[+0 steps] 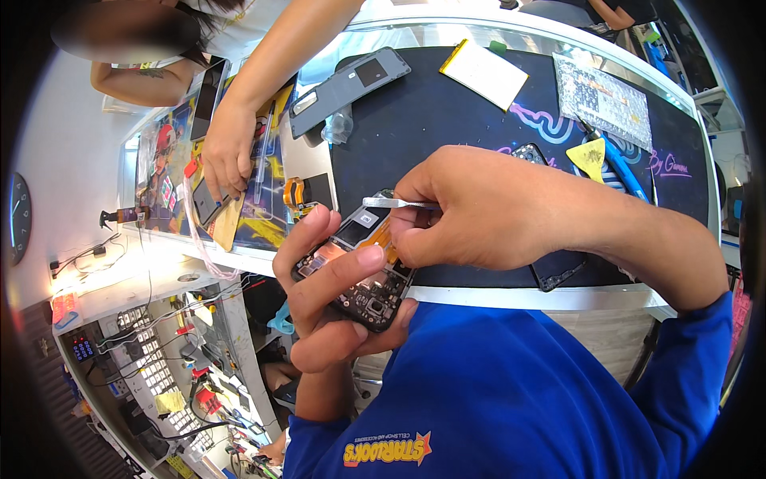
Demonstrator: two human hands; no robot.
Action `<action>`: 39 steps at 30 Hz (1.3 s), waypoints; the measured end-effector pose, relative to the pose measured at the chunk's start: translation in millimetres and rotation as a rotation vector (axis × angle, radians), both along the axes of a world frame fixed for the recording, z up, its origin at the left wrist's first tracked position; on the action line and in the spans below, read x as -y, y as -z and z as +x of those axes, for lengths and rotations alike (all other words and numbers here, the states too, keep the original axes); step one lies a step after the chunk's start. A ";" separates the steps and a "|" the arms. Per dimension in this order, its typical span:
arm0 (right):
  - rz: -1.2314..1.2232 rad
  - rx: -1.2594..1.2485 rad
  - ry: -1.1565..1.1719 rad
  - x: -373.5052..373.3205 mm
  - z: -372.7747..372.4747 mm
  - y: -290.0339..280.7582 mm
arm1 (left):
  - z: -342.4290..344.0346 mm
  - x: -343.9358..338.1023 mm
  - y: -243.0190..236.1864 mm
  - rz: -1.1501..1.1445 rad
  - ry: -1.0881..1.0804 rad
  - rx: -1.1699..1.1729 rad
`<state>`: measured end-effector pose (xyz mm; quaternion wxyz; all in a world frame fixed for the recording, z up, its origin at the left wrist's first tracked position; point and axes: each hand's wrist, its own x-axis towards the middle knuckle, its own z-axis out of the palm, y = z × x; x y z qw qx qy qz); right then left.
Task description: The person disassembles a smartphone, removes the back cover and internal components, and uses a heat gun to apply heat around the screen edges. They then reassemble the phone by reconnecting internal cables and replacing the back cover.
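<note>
An opened phone (pixel 377 303) lies tilted in my left hand (pixel 325 297), its circuit board and an orange flex cable showing. The left fingers wrap around its edges, with one finger laid across the board. Over the phone's upper end, my right hand (pixel 487 209) pinches a flat silver pry tool (pixel 383 203). The tool's broad tip points left, above the dark inner panel. Whether it touches the phone I cannot tell, and my right fingers hide part of the phone's right side.
On the dark mat (pixel 447 128) lie a grey phone back cover (pixel 351 92), a white battery (pixel 483 73), bubble wrap (pixel 602 100), a yellow pick (pixel 588 158) and a blue pen-like tool (pixel 626 169). A black phone frame (pixel 557 273) sits near the front edge. Another person's hand (pixel 227 148) rests at left.
</note>
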<state>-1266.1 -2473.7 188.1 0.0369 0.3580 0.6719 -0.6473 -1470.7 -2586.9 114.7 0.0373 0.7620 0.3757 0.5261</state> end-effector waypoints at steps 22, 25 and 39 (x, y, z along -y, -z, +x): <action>0.220 0.025 0.139 0.5 25.8 22.3 | -6.9 -14.4 2.0 -0.003 0.052 -0.002; 0.255 0.053 0.202 -0.5 22.9 33.4 | -7.3 -15.6 3.1 0.004 0.054 0.015; -0.049 -0.147 0.288 -3.5 28.3 47.2 | -7.2 -19.0 3.0 0.008 0.044 0.031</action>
